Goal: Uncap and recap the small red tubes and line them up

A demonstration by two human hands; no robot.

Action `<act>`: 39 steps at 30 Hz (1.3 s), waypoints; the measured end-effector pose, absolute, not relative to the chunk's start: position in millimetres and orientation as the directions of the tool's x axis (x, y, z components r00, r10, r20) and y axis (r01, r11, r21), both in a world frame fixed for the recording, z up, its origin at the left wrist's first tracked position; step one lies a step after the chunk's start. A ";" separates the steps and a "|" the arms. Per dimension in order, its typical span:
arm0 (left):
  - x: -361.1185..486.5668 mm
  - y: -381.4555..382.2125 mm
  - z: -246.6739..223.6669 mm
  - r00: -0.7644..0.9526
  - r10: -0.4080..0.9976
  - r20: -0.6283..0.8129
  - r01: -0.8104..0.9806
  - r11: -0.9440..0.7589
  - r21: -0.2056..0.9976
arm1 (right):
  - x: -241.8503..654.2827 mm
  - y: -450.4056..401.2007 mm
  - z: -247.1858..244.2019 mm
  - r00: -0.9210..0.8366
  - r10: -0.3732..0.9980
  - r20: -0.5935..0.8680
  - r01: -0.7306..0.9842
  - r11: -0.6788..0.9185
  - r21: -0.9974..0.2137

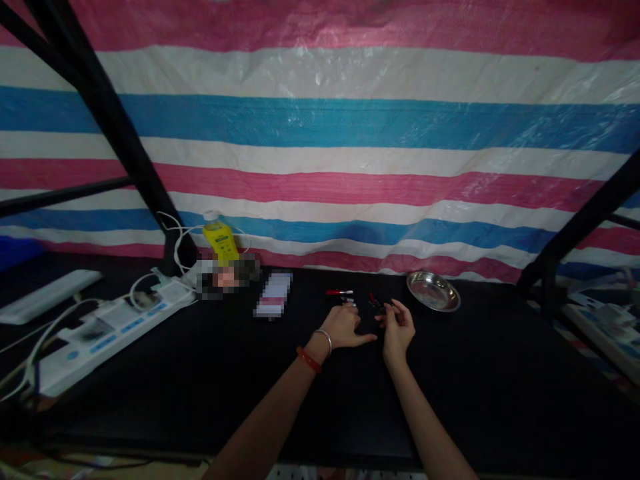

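A striped sheet (320, 120) is hanging behind a black tabletop (340, 413), and 2 dark frame legs, left (107, 120) and right (565, 240), are slanting at the sides. The tabletop's far edge is running along the sheet; its near edge is passing under both forearms. A power strip (117, 335) with trailing cables is bounding the left side, so open room is lying mainly between the hands and the near edge, and to the right of the right forearm. A yellow bottle (221, 239) is standing far left, a phone (275, 293) is lying left of the hands, and a shiny metal dish (434, 291) is sitting just beyond the right hand.

The left hand (344, 328) is curling its fingers beside silver pieces (349, 305) and extending its thumb; whether it is gripping any, I cannot tell. The right hand (399, 331) is bending its fingers around a dark piece (380, 309), its hold being unclear. A red-and-silver stick (339, 292) is lying beyond the left hand, a small red piece (371, 297) between the hands. The work seems to be at a fine-handling stage, calling for precise fingertip contact and low, short motions
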State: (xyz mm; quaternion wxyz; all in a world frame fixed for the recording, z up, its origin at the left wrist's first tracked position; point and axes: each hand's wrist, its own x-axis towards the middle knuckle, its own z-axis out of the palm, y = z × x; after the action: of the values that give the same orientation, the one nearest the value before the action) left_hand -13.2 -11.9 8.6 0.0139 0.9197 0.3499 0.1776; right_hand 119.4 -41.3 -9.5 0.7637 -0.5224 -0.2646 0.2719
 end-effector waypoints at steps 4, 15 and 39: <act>-4.7 -13.0 3.7 0.712 0.646 0.276 0.634 -0.760 0.145 | 118.3 -39.9 -9.7 0.725 0.681 0.108 -0.143 0.301 -0.943; -11.4 -12.4 8.5 0.562 0.772 0.297 0.705 -0.634 0.318 | 120.2 -41.4 -7.1 0.756 0.647 0.096 -0.138 0.301 -0.944; -0.1 -3.6 -1.7 0.312 0.950 -0.016 0.148 -0.032 0.988 | 90.3 -44.0 -5.5 0.551 0.803 0.226 -0.135 0.353 -0.926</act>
State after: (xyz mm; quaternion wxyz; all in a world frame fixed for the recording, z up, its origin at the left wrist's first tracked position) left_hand -0.1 -3.6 -1.7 0.5315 0.6112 0.4492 0.3772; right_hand 90.3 -44.0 -5.5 0.7427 -0.4732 -0.3531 0.3158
